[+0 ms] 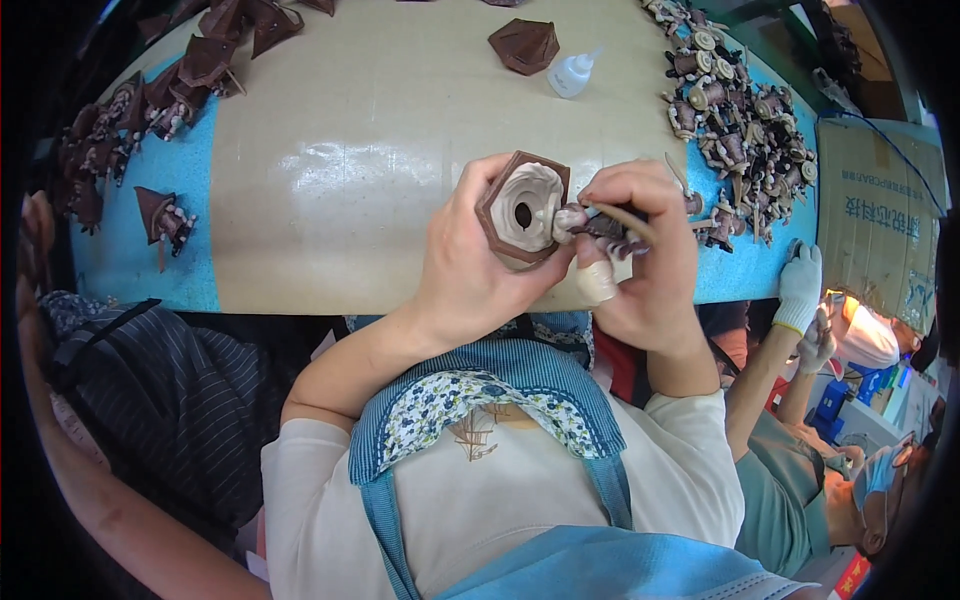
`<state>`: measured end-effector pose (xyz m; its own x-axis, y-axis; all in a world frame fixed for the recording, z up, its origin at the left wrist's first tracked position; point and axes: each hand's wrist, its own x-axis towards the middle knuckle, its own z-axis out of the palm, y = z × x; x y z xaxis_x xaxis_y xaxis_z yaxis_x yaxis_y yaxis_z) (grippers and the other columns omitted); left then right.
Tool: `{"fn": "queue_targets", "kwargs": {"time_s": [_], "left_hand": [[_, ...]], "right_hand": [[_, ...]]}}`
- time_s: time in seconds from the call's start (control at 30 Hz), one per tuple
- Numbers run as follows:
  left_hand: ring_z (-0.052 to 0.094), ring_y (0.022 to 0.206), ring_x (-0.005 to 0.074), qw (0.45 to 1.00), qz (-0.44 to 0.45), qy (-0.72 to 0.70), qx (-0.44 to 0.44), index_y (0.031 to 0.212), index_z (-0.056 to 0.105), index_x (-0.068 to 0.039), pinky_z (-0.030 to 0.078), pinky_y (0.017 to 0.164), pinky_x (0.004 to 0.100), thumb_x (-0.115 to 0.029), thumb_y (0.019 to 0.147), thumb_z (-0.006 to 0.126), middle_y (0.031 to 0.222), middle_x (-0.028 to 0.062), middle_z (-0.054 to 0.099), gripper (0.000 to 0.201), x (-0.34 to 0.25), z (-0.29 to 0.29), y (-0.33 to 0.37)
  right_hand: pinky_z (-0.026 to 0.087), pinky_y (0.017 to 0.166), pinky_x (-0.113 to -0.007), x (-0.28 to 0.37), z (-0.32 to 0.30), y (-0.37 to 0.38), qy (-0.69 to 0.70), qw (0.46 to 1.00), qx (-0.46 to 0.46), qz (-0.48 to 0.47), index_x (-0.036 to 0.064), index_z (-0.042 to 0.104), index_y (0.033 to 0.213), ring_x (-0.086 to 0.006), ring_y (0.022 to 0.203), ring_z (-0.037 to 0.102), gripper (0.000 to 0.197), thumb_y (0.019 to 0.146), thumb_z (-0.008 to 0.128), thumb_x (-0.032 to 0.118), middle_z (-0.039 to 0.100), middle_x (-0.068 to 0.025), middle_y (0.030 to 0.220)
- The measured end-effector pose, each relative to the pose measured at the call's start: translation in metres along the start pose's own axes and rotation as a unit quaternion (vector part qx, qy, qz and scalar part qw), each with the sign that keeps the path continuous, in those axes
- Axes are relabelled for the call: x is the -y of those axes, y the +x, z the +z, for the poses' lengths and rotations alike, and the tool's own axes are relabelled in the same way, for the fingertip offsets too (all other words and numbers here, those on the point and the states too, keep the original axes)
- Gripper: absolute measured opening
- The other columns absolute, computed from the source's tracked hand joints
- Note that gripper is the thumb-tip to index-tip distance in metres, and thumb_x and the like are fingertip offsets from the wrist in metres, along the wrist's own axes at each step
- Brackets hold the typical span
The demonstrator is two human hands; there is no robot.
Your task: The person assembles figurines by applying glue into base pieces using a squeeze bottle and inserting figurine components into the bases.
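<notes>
My left hand grips a brown six-sided hollow cap, its open side facing up. Inside it is a pale beige lining with a dark round hole in the middle. Between the fingers and thumb of my right hand is a small figurine, brown and pale, partly hidden by the fingers. Its pale end touches or nearly touches the cap's right rim; I cannot tell which. A pale wrap covers my right thumb. Beyond my hands, another brown cap lies beside a white squeeze bottle with a narrow nozzle.
A heap of small figurines covers the blue mat at the right. On the left mat are several figurines with brown caps. More brown caps lie far left. A co-worker's gloved hand rests at the right table edge, near a cardboard box.
</notes>
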<state>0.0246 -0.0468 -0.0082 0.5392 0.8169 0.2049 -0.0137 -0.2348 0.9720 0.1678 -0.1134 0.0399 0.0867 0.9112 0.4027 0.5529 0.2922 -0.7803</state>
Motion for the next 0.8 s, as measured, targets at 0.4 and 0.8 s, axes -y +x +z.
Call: {"fn": "queue_targets", "kwargs": {"time_s": [0.4,0.8], "left_hand": [[0.061,0.082,0.031,0.992,0.089,0.052,-0.068,0.112,0.045,-0.001,0.05,0.07,0.0366,-0.018,0.066,0.081,0.097,0.0143,0.058,0.061,0.006,0.001,-0.004],[0.06,0.076,0.0288,0.986,0.156,0.04,-0.037,0.103,0.049,-0.003,0.047,0.068,0.0361,-0.014,0.064,0.077,0.089,0.0118,0.059,0.05,0.009,0.001,-0.002]], "right_hand": [[0.043,0.058,-0.036,0.013,0.029,0.01,-0.207,0.966,-0.04,-0.151,0.0005,0.052,0.102,-0.0274,0.07,0.051,0.047,0.057,0.065,-0.001,0.053,-0.0121,0.085],[0.037,0.052,-0.032,0.003,0.025,0.008,-0.057,0.992,-0.027,-0.114,0.0003,0.049,0.086,-0.0225,0.06,0.045,0.027,0.059,0.053,-0.002,0.048,-0.0118,0.073]]}}
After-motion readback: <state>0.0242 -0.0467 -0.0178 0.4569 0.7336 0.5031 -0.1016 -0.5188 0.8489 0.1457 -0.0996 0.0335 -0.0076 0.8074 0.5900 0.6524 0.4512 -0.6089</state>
